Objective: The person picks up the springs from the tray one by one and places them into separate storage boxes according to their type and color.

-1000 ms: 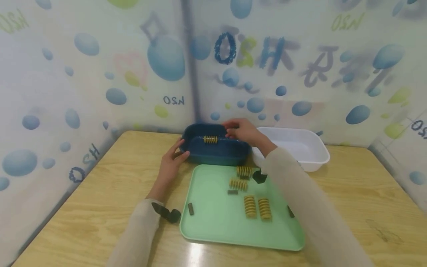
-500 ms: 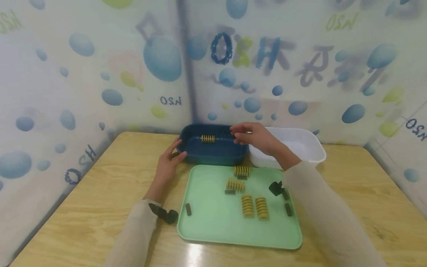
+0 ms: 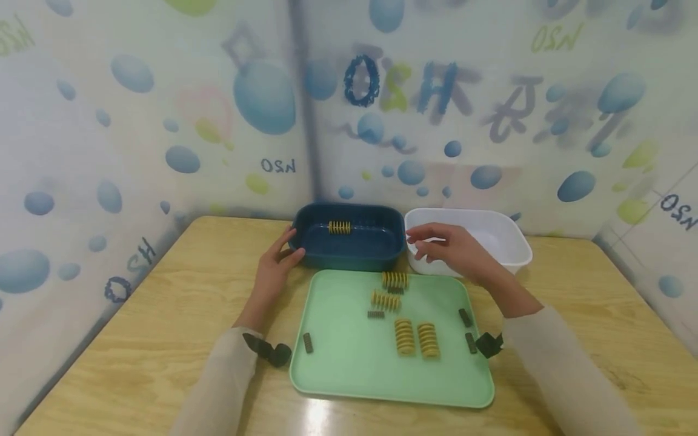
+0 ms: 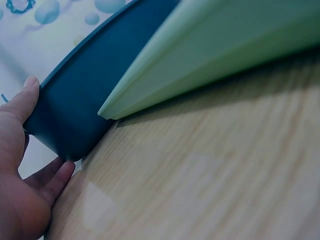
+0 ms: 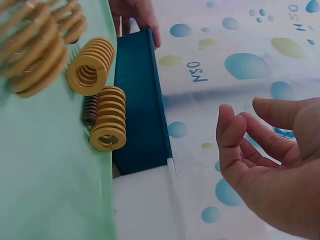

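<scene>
My left hand (image 3: 277,266) touches the left end of the dark blue bin (image 3: 349,260), thumb and fingers spread along its wall. One yellow coil spring (image 3: 340,227) lies inside that bin. Above the near left corner of the white bin (image 3: 504,242) hovers my right hand (image 3: 452,247), its fingers loosely bent; the right wrist view shows nothing between them. Nearer to me, a light green tray (image 3: 343,369) carries several thick yellow springs (image 3: 405,336) and several small dark springs (image 3: 308,343).
All the containers stand on a wooden table (image 3: 163,321). Right behind the bins rises a wall covering (image 3: 349,133) with blue bubbles and letters. The two bins sit side by side, close to the tray's far edge.
My right hand has moved right, from over the blue bin to over the near left corner of the white bin. My left hand stays at the blue bin's end.
</scene>
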A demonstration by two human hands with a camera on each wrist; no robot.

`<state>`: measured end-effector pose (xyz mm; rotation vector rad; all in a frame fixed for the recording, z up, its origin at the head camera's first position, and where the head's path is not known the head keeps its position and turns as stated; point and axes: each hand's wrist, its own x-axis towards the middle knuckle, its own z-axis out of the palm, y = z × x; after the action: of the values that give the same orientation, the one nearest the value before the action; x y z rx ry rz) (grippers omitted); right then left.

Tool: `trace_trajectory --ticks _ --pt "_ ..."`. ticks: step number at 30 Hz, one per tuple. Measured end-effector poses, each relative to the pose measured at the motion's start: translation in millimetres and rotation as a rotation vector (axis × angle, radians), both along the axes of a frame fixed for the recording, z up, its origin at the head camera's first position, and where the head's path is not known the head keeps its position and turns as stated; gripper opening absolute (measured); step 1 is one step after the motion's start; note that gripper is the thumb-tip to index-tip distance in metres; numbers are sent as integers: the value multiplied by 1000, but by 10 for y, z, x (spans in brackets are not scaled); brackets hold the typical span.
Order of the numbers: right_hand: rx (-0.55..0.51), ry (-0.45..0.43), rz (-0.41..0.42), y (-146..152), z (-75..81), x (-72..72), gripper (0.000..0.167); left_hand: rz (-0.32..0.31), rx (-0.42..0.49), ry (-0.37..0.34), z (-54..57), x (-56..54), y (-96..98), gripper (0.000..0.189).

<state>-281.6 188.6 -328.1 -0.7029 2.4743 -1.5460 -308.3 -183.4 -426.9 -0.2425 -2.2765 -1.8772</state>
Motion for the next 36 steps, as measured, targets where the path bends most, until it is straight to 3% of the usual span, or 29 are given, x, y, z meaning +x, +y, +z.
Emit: trace_trajectory --ticks 6,12,20,24,32,36 --pt "18 10 -73 197 -64 231 35 2 -1 -7 0 8 0 55" --pt "5 9 -110 342 -200 366 32 5 5 -42 4 37 11 55" --pt "32 -5 -157 564 -343 529 36 -23 26 -72 250 165 78 55" --pt "35 -36 -168 671 -379 612 37 -23 -1 -64 312 191 83 54" --pt "48 -108 -203 782 -479 768 42 -26 3 -61 280 179 70 54" --pt "58 -206 -206 858 -545 801 47 -22 -3 -61 274 179 67 55"
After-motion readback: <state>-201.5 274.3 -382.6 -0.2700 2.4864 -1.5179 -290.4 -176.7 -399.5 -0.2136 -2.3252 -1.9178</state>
